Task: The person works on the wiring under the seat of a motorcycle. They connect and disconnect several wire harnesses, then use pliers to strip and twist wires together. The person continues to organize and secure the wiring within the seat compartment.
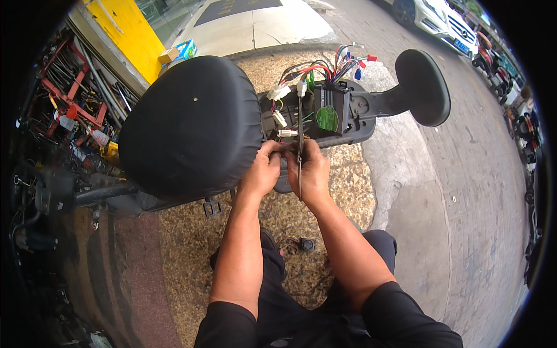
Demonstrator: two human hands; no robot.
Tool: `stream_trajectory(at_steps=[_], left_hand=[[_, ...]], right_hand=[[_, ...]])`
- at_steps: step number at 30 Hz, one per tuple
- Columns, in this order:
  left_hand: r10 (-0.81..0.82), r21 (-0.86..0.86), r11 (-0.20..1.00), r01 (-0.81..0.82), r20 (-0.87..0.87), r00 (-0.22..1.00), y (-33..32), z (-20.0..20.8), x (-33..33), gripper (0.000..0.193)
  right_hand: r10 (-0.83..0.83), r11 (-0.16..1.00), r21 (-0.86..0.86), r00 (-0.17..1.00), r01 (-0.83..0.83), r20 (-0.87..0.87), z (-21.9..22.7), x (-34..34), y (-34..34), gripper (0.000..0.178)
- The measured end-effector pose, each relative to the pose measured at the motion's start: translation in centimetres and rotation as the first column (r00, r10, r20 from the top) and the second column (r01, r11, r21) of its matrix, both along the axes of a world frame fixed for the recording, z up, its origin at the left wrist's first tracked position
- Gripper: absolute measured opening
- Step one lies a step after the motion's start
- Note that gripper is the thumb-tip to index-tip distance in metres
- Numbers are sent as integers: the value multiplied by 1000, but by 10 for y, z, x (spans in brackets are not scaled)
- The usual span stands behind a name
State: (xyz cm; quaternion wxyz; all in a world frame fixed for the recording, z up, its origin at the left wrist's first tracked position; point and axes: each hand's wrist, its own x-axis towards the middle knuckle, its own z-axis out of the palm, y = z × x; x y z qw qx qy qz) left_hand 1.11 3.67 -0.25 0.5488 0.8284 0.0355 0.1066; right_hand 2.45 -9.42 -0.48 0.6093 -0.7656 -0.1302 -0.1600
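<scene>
A scooter's open rear compartment point(270, 124) lies in front of me, beside its large black seat point(191, 127). At the compartment's near edge, my left hand point(263, 172) is closed in a pinch; what its fingertips grip is too dark to make out. Close against it, my right hand point(312, 177) is closed around a long, thin, dark strip point(300, 165), which runs from the wires down past the palm. White plug connectors point(279, 119) sit just beyond my fingers. A finned black controller box point(333, 107) with a green label stands right of them, trailing a bundle of coloured wires point(333, 66).
A padded backrest point(422, 87) sticks out at the right. Below my hands, a small black part with wires point(307, 245) lies on the pebbled ground between my legs. Cluttered tools and a red rack point(72, 81) stand at left. A white car point(435, 20) is at upper right.
</scene>
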Motion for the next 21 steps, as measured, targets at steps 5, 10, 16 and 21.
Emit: stream_trajectory(at_steps=[5, 10, 16, 21], left_hand=[[67, -33, 997, -69, -53, 996, -3, -1, -1, 18], [91, -68, 993, -95, -61, 994, -9, 7, -6, 18], [83, -97, 991, -91, -80, 993, -11, 12, -8, 17], [89, -73, 993, -95, -78, 993, -11, 13, -6, 15]], right_hand=[[156, 971, -186, 988, -153, 1, -17, -10, -40, 22], [278, 889, -362, 959, -281, -62, -34, -10, -62, 28], [321, 826, -461, 943, -325, -90, -34, -6, -70, 29], [312, 711, -626, 942, -320, -127, -24, 6, -73, 32]])
